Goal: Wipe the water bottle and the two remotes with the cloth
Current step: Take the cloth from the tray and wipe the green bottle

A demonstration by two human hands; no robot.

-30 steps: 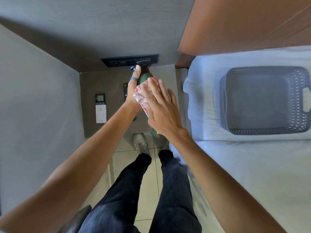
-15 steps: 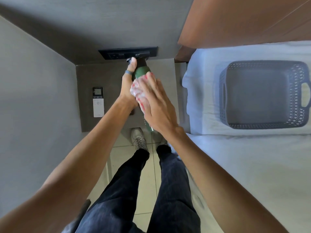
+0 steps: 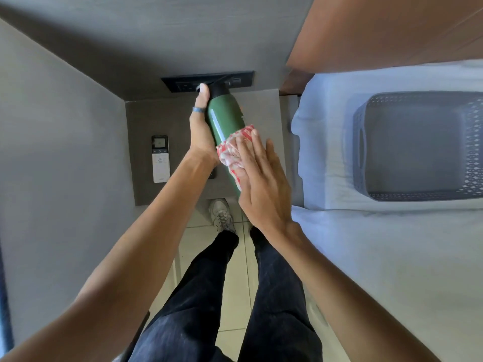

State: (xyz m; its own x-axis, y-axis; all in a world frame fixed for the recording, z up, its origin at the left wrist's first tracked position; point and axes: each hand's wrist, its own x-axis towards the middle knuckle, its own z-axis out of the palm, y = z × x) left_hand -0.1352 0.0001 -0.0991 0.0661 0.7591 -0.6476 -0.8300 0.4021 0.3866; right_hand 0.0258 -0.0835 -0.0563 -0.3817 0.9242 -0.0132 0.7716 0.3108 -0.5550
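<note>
A green water bottle [image 3: 225, 118] with a black cap is held up over the small grey bedside table [image 3: 146, 118]. My left hand [image 3: 200, 129] grips its left side, thumb stretched toward the cap. My right hand [image 3: 258, 176] presses a red-and-white patterned cloth [image 3: 232, 152] against the bottle's lower half, fingers flat over it. A white remote [image 3: 160, 158] with a small screen lies on the table at the left. A black remote [image 3: 212, 174] shows only as a dark corner under my left wrist.
A dark socket panel [image 3: 183, 83] sits on the wall behind the table. A grey plastic basket [image 3: 407, 147] rests on the bed [image 3: 392, 257] at the right. A wooden headboard [image 3: 379, 30] rises behind it. My legs and shoes stand on the tiled floor [image 3: 235, 296].
My right hand with the cloth has slid down the bottle from its upper part to its lower half, which uncovers the green upper body. My left hand keeps its grip.
</note>
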